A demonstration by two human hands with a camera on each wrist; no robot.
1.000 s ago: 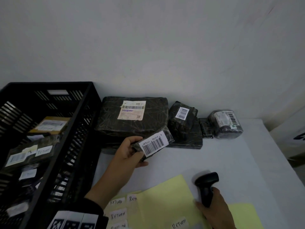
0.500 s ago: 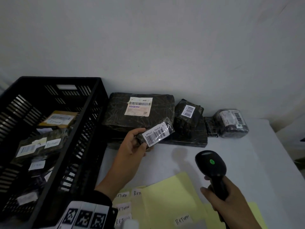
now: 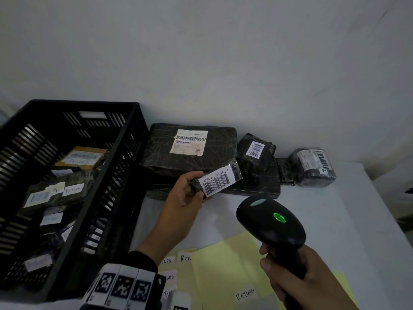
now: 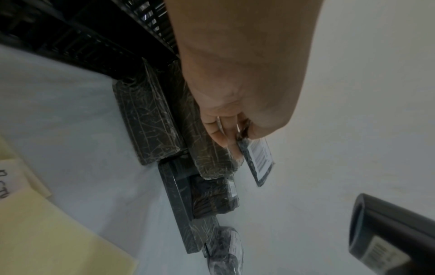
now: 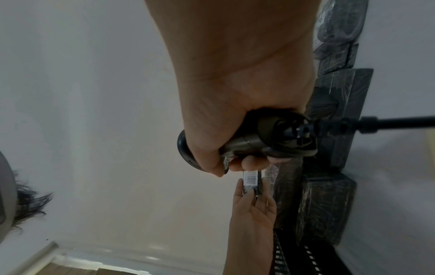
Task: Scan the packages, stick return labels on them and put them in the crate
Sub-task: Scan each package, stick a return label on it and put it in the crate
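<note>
Above the white counter (image 3: 335, 215), just right of the black crate (image 3: 125, 175), the left hand (image 3: 181, 204) is holding up a small black-wrapped package (image 3: 218, 181), its fingers (image 4: 220, 134) and thumb pinching one end so that the white barcode label (image 3: 218, 182) is tilting clear of the grip and facing the near side. Nearer and to the right, the right hand (image 3: 297, 280) is gripping the handle of a black barcode scanner (image 3: 271, 220), fingers wrapped fully round it, with the head aimed towards that label and a green light glowing on top; the two are near each other but apart, which looks like a deliberate reading gap. Scanning seems to be the step in hand. Yellow backing sheets (image 3: 225, 271) carrying handwritten RETURN stickers (image 3: 245, 293) are lying on the near counter, within reach for the labelling that would follow. Several wrapped parcels with RETURN labels are already sitting inside the crate, while a large wrapped package (image 3: 190, 151) and several smaller ones are waiting along the far wall, apparently not yet handled.
</note>
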